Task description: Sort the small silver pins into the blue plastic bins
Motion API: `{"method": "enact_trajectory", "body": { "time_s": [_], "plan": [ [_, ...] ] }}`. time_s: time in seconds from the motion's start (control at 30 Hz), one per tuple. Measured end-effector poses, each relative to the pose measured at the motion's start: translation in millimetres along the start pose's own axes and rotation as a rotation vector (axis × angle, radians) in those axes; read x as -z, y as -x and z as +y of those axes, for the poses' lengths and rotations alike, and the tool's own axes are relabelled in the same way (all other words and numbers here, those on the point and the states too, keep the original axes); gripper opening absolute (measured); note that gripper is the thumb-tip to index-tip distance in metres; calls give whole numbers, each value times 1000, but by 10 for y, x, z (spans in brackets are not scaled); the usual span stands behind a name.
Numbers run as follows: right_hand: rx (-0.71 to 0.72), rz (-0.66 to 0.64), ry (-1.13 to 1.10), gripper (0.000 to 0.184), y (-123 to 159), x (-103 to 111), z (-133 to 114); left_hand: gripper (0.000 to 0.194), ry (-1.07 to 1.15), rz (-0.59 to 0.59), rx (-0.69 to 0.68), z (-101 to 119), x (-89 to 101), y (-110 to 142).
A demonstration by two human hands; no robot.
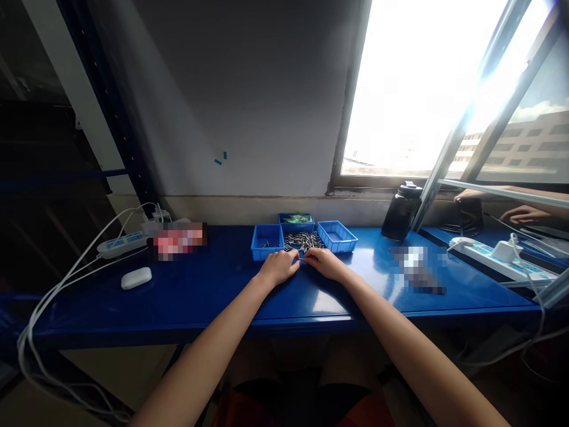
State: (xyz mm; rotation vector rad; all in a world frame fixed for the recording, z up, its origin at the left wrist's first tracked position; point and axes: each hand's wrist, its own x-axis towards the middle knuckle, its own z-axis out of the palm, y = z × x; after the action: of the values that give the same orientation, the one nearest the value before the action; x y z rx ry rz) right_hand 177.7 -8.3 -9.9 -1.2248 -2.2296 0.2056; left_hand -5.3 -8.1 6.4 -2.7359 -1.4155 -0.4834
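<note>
Loose pieces, apparently screws, lie between two bins.

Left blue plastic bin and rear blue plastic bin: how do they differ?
The left blue plastic bin holds a few thin dark pieces; the rear blue plastic bin holds something green. The left bin sits nearer the left hand; the rear bin sits nearer the wall. Both are open-topped.
</note>
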Motion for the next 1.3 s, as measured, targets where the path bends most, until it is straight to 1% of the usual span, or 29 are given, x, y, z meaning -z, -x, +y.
{"method": "enact_trajectory", "body": {
  "time_s": [0.1, 0.27, 0.5, 0.6, 0.7, 0.93, 1.0, 1.1, 1.3],
  "plan": [
    [-13, -4, -23, 17, 2, 12, 3, 27, -4, 18, -12, 3, 4, -3],
    [6, -42, -42, 15, 0, 5, -1, 29, 11, 67, -48, 33, 33, 5],
    [4, -34, -14, 13, 8, 3, -16, 29, 37, 68, -117, 64, 31, 11],
    [-10, -31, -38, 15, 15, 15, -27, 30, 34, 72, -118, 61, 32, 11],
    [-29, -20, -80, 17, 19, 23, -25, 32, 27, 83, -84, 47, 37, 11],
    [-36, 27, -137, 19, 14, 35, -28, 30, 7, 26, 17, -2, 7, -6],
    [-20, 42, -144, 21, 10, 34, -41, 30, 15, 6, 12, -1, 1, -7],
    [-8, 53, -142, 23, 6, 32, -59, 31, 39, -13, -31, 10, 0, 0],
    [4, 58, -122, 22, 17, 42, -73, 32, 47, -16, -50, 22, 3, 10]
  ]
}}
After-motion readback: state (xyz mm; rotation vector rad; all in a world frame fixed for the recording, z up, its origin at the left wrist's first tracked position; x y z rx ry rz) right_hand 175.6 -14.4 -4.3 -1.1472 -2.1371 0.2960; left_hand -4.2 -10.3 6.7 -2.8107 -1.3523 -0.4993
